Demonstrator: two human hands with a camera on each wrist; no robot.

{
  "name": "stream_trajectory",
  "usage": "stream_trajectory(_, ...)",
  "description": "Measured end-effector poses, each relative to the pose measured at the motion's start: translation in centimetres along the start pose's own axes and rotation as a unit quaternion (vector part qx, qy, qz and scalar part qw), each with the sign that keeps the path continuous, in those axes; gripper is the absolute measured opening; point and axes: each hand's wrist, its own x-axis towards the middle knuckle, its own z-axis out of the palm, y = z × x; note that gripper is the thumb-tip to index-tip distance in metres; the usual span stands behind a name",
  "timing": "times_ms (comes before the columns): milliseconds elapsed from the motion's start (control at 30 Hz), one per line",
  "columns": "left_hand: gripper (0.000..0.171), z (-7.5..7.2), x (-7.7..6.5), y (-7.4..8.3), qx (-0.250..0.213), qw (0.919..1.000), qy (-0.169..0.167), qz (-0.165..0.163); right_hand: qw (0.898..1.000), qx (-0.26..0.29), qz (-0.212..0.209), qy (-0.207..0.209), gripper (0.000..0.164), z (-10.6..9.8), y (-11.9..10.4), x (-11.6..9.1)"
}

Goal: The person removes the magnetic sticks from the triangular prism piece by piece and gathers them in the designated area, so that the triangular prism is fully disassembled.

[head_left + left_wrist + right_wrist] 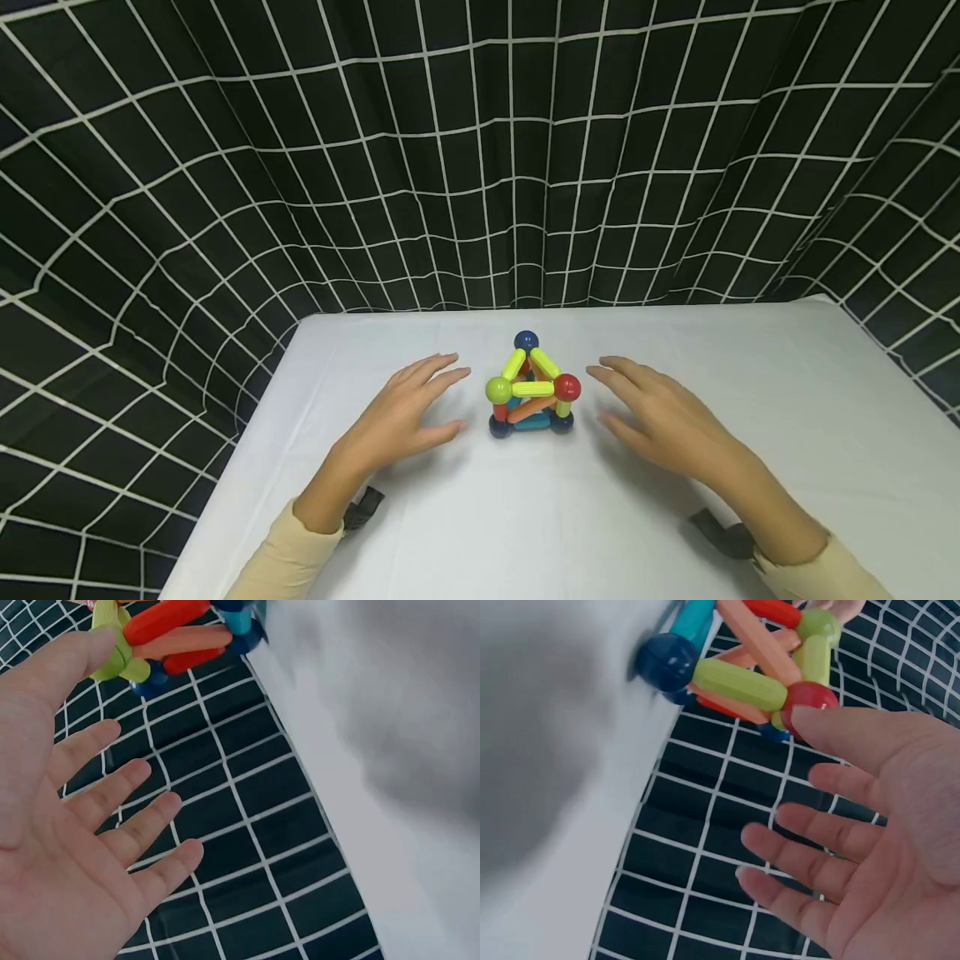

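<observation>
A small frame of coloured rods and balls (533,389) stands on the white table between the two hands. Its top shows a dark blue ball (527,341), a lime green ball (498,390) and a red ball (567,387), joined by yellow-green rods. Orange, red and blue rods run below, with dark blue balls at the base. To its left is my left hand (408,410), fingers spread and slightly bent, holding nothing. My right hand (660,417) mirrors it on the other side, palm facing the frame and fingers apart. In the head view a gap separates each hand from the frame.
A white cloth (480,533) covers the table. Behind it and along both sides hangs a black curtain (487,192) with a white grid. Dark straps (723,535) circle both wrists, below beige sleeves (288,550).
</observation>
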Motion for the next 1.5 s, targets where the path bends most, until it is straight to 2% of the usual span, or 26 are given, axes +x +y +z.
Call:
stream_trajectory(100, 0.063, 0.3, 0.9, 0.4, -0.010, 0.9998, 0.018, 0.007, 1.000, 0.011, 0.003, 0.012, 0.045, 0.0, -0.2, 0.6)
stream_trajectory(167, 0.064, 0.6, 1.5, 0.7, -0.024, 0.9994, 0.023, 0.011, 1.000, 0.016, 0.008, 0.014, 0.041, 0.0, -0.3, 1.0)
stream_trajectory(333, 0.060, 1.6, 2.9, 2.0, -0.056, 0.9975, 0.028, 0.031, 0.999, 0.028, 0.023, 0.003, 0.049, 0.3, -0.9, 2.2)
stream_trajectory(533, 0.043, 2.9, 4.7, 3.6, -0.084, 0.9935, 0.049, 0.059, 0.999, 0.039, -0.019, 0.009, 0.047, 0.6, -1.9, 3.8)
stream_trajectory(633, 0.035, 3.2, 5.7, 4.3, -0.085, 0.9939, 0.050, 0.051, 0.999, 0.028, -0.031, -0.010, 0.043, 0.4, -2.7, 4.8)
stream_trajectory(733, 0.026, 3.3, 6.5, 4.8, -0.069, 0.9963, 0.042, 0.029, 0.998, 0.020, -0.033, -0.039, 0.036, 0.2, -3.4, 6.0)
stream_trajectory(833, 0.025, 3.3, 7.2, 5.1, -0.047, 0.9983, 0.028, 0.018, 0.997, 0.022, -0.032, -0.060, 0.030, -0.1, -4.0, 7.0)
stream_trajectory(1033, 0.027, 3.6, 7.7, 5.6, -0.045, 0.9987, 0.015, 0.021, 0.996, 0.029, -0.039, -0.074, 0.028, -0.2, -4.0, 7.3)
stream_trajectory(1333, 0.023, 4.1, 8.2, 5.7, -0.040, 0.9978, 0.032, 0.042, 0.996, 0.024, -0.064, -0.051, 0.024, 0.1, -3.1, 7.1)
stream_trajectory(1500, 0.024, 4.2, 8.3, 5.8, -0.034, 0.9977, 0.034, 0.047, 0.995, 0.040, -0.065, -0.058, 0.025, 0.0, -2.8, 7.0)
